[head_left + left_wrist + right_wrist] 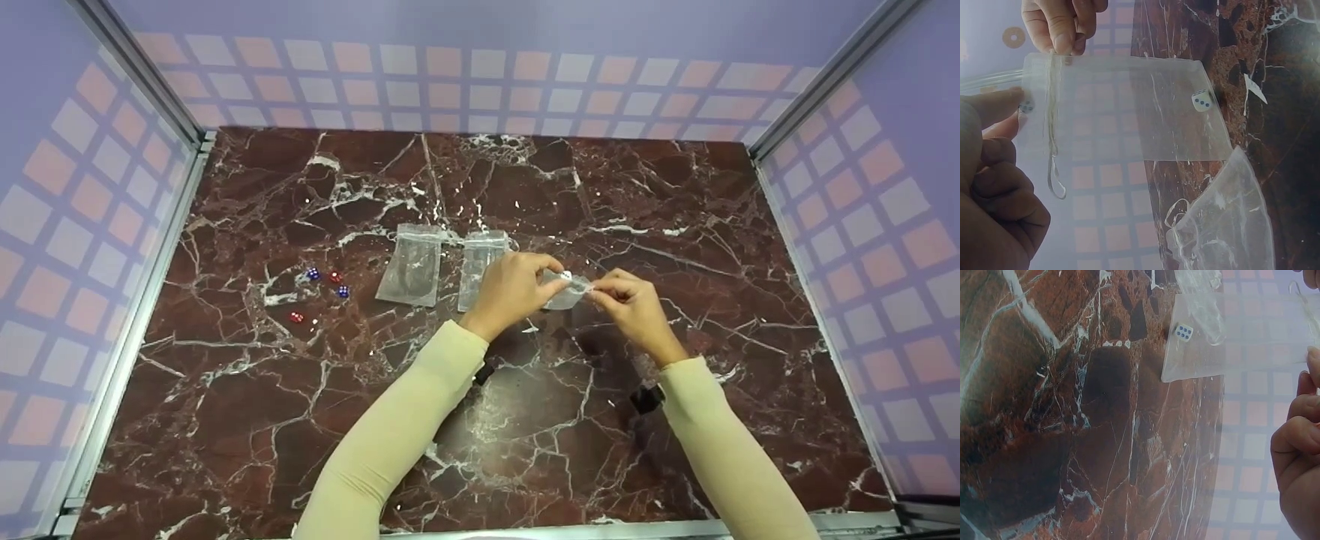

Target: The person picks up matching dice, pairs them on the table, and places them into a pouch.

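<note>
My left hand (514,289) pinches a white die (1026,106) between thumb and forefinger at the mouth of a sheer white drawstring bag (1106,112). The edge of that bag is pinched by my right hand (630,304), whose fingertips are close to the drawstring (1053,124). Inside the bag, at its bottom end, sits another white die with blue pips (1202,101). The bag is held up off the table, its lower end hanging over the marbled surface. In the head view the left hand partly covers a second sheer bag (471,274) on the table.
A third sheer bag (411,266) lies further left. Beyond it are two blue dice, one blue die (343,291) nearest the bags, and two red dice, one red die (297,317) nearer me. Tiled-pattern walls (480,75) enclose the dark red marbled table (480,450).
</note>
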`<state>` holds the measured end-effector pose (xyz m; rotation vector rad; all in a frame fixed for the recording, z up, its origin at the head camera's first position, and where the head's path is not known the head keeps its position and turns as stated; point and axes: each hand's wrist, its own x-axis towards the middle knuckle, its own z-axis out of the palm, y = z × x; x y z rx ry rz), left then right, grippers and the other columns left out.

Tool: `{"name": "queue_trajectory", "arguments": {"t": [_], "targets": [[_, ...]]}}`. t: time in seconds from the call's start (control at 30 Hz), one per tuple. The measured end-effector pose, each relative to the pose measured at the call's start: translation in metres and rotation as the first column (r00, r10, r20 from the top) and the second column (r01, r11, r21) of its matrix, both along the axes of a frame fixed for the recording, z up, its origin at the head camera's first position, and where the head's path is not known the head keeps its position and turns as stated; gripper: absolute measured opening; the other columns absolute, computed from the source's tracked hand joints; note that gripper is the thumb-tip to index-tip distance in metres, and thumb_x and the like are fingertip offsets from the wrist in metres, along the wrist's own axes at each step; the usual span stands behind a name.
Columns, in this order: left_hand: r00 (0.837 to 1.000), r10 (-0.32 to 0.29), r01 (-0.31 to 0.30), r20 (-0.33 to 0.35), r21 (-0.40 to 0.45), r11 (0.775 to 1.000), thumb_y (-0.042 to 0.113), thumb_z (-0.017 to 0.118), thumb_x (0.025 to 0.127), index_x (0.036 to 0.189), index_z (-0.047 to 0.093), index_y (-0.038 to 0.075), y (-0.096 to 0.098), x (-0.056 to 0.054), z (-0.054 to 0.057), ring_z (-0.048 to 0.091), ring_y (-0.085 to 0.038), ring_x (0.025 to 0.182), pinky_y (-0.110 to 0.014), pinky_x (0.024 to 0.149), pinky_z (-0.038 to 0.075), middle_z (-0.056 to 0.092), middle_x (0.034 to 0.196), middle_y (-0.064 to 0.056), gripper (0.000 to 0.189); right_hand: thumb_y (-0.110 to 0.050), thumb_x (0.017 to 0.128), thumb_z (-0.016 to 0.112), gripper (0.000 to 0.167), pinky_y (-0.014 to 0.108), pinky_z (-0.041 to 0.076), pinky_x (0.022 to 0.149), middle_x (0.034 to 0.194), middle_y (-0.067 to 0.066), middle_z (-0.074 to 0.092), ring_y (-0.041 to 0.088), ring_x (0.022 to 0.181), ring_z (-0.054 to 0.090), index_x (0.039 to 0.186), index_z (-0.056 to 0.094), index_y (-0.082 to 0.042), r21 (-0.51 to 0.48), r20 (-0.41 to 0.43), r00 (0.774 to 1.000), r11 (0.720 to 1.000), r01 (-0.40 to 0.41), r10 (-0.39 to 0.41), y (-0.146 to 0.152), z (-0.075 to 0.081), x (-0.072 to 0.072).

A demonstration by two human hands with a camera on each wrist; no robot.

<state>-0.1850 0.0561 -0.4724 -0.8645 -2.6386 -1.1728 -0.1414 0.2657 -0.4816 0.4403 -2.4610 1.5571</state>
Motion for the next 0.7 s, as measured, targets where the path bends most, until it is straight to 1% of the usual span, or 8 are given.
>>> {"name": "queue_trajectory", "arguments": {"t": [0.23,0.37,0.43,0.5,0.57,0.6,0.67,0.7], "targets": [[1.0,-0.002,0.002,-0.005,-0.016,1.0,0.03,0.076,0.088,0.098,0.078,0.013,-0.002,0.001,-0.001,0.038,-0.007,0.05,-0.023,0.047,0.029,0.054,0.06,0.005,0.02,0.014,0.081,0.071,0.004,0.013,0.041,0.054,0.075,0.02,0.059,0.013,0.061,0.053,0.085,0.071,0.014,-0.003,0.004,1.0,1.0,-0.001,0.001,-0.001,-0.001,0.0],[1.0,-0.017,0.017,0.02,-0.003,1.0,0.03,0.074,0.089,0.1,0.077,0.012,-0.003,0.0,0.0,0.04,-0.007,0.05,-0.023,0.047,0.031,0.056,0.063,0.005,0.02,0.015,0.081,0.071,0.005,0.014,0.041,0.054,0.075,0.019,0.059,0.014,0.062,0.053,0.086,0.072,0.013,-0.004,0.005,1.0,1.0,-0.001,0.001,-0.001,-0.001,0.0],[0.999,-0.02,0.02,0.03,0.012,1.0,0.03,0.073,0.09,0.103,0.076,0.011,-0.004,-0.001,0.0,0.04,-0.007,0.051,-0.023,0.048,0.032,0.056,0.064,0.005,0.022,0.015,0.081,0.071,0.005,0.014,0.041,0.054,0.075,0.019,0.059,0.014,0.062,0.053,0.086,0.072,0.013,-0.005,0.004,1.0,1.0,0.002,-0.002,-0.001,-0.001,0.0],[0.998,-0.025,0.023,0.052,0.039,0.999,0.031,0.071,0.092,0.111,0.072,0.01,-0.007,-0.003,0.0,0.041,-0.007,0.053,-0.023,0.049,0.033,0.054,0.065,0.006,0.029,0.016,0.081,0.07,0.006,0.014,0.042,0.054,0.075,0.018,0.06,0.014,0.062,0.054,0.086,0.072,0.013,-0.007,0.004,1.0,1.0,0.004,-0.003,0.0,0.0,0.0],[0.996,-0.043,0.036,0.083,0.077,0.996,0.035,0.066,0.095,0.128,0.063,0.009,-0.011,-0.005,0.0,0.041,-0.007,0.054,-0.022,0.05,0.035,0.052,0.066,0.006,0.042,0.016,0.081,0.07,0.007,0.014,0.043,0.054,0.075,0.018,0.06,0.014,0.062,0.055,0.086,0.072,0.012,-0.008,0.007,1.0,1.0,0.004,-0.004,0.0,0.001,0.0],[0.994,-0.052,0.043,0.092,0.098,0.994,0.038,0.062,0.097,0.137,0.055,0.008,-0.014,-0.006,0.0,0.041,-0.007,0.054,-0.023,0.05,0.035,0.051,0.066,0.005,0.05,0.017,0.081,0.07,0.007,0.014,0.043,0.055,0.075,0.018,0.06,0.014,0.062,0.055,0.086,0.072,0.013,-0.011,0.009,1.0,1.0,0.004,-0.004,0.0,0.001,0.0],[0.99,-0.073,0.055,0.12,0.142,0.988,0.045,0.056,0.099,0.152,0.035,0.009,-0.02,-0.009,-0.001,0.043,-0.008,0.055,-0.024,0.051,0.038,0.05,0.068,0.005,0.067,0.017,0.081,0.07,0.007,0.014,0.044,0.055,0.076,0.018,0.06,0.015,0.062,0.056,0.086,0.072,0.013,-0.012,0.013,1.0,1.0,0.005,-0.005,0.0,0.001,0.0],[0.989,-0.078,0.058,0.126,0.154,0.986,0.048,0.054,0.099,0.156,0.025,0.011,-0.023,-0.01,-0.002,0.044,-0.008,0.056,-0.024,0.052,0.04,0.05,0.068,0.005,0.074,0.017,0.081,0.07,0.007,0.014,0.045,0.055,0.076,0.018,0.061,0.016,0.062,0.057,0.086,0.072,0.013,-0.012,0.014,1.0,1.0,0.004,-0.003,0.0,0.001,0.0]]}}
